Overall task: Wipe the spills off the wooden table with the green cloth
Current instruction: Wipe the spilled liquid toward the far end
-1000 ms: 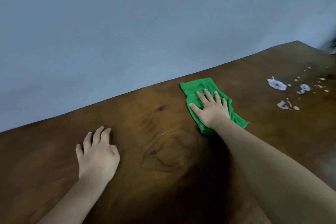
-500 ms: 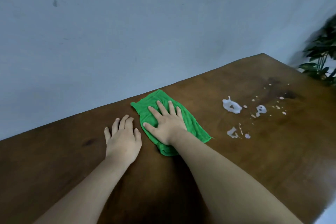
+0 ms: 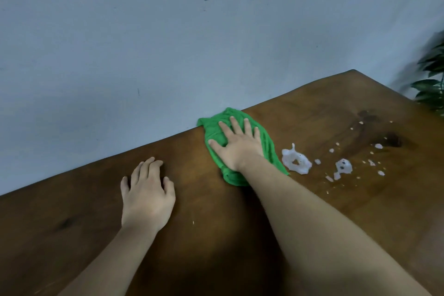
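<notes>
Spills point(image 3: 296, 162) remain unwiped on worktop point(image 3: 360, 211). Right hand point(image 3: 236, 148) presses green cloth point(image 3: 268, 149) flat-fingered just beside them; left hand point(image 3: 147, 196) rests loosely spread, holding nothing.

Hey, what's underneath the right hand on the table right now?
The right hand lies flat, fingers spread, on the green cloth, which lies on the wooden table. Whether any spill sits beneath the cloth is hidden; the white spills show beside it.
</notes>
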